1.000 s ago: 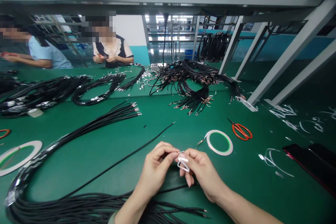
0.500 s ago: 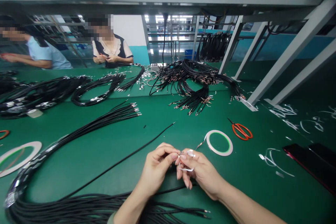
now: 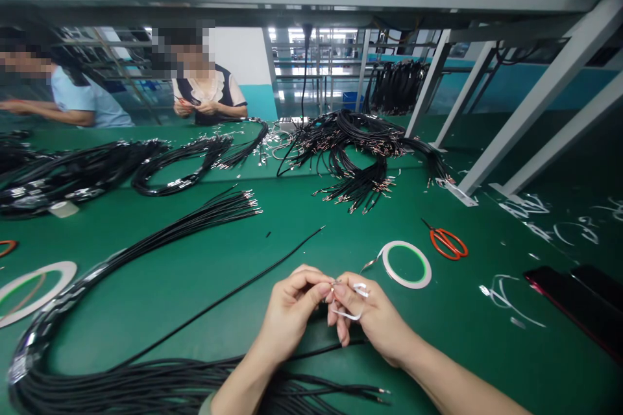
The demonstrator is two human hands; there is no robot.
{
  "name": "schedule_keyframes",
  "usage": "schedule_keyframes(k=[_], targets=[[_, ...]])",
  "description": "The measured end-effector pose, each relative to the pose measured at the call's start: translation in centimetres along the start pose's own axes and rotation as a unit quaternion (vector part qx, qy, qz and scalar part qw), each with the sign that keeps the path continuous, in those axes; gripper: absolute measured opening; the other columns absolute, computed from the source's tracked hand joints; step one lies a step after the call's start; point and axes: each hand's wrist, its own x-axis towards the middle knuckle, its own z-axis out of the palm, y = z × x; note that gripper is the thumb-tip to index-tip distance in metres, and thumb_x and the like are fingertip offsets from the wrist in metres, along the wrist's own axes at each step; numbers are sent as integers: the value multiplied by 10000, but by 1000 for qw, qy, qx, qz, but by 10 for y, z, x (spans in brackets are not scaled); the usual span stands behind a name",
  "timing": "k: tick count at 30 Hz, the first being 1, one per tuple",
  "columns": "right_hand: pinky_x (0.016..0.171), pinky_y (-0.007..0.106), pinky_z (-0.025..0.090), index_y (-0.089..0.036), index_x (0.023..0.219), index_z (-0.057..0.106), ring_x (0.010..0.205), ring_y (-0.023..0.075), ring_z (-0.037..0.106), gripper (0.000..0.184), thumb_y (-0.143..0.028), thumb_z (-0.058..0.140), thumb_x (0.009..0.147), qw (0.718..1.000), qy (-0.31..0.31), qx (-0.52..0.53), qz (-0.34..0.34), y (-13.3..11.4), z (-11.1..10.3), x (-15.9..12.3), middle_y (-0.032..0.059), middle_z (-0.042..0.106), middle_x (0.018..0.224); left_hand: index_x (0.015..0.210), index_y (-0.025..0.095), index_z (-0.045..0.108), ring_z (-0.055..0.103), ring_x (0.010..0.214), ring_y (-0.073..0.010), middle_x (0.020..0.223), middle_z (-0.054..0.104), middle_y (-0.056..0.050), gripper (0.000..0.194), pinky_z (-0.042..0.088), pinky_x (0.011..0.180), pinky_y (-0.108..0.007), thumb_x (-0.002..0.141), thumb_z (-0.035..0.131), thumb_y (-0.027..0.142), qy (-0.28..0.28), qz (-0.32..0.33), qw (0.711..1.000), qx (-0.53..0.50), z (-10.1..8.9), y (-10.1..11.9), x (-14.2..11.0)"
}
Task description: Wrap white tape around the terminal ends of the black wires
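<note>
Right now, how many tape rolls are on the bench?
3: a tape roll near the right hand, a tape roll at the left edge, a small tape roll among far-left wires. Others may be hidden.

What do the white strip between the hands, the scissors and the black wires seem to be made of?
The white strip looks like thin, flexible tape or film, though it's too small to be sure. The scissors have glossy orange plastic handles. The black wires look like matte plastic insulation, with bright metal tips.
</note>
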Motion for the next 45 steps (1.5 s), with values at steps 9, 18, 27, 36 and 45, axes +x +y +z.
schedule_keyframes(k=[9,18,27,36,45], targets=[[379,168,389,-157,791,553,378,61,476,259,-400,564,880,999,10,32,19,2,1,1,-8,621,615,781,171,718,519,615,-97,730,590,-10,101,422,555,-188,793,666,256,6,-30,999,-24,3,-3,-1],[478,192,334,-149,748,588,500,74,437,219,-328,595,874,982,101,-146,-66,-8,-2,-7,-23,564,589,800,167,714,476,585,-79,793,602,-11,150,392,524,-183,777,675,310,37,-34,999,0,3,-6,2],[535,219,378,-139,730,608,564,106,495,229,-320,590,868,968,141,-185,-90,-3,-1,-4,-9,578,613,797,125,684,468,514,-76,608,592,7,241,379,479,-168,737,698,358,63,-106,992,-42,11,-5,-1],[540,215,385,-143,752,612,571,109,503,215,-306,566,885,962,141,-209,-104,-3,0,-5,-12,576,623,805,116,651,405,416,-51,494,528,39,264,304,419,-149,777,656,379,69,-126,989,-28,13,-7,-5],[530,218,382,-149,788,611,565,113,497,197,-300,545,895,953,142,-243,-114,1,-1,-6,-11,570,632,826,130,628,333,392,-32,458,452,74,261,244,406,-137,797,640,388,49,-142,987,-59,13,-4,-6]])
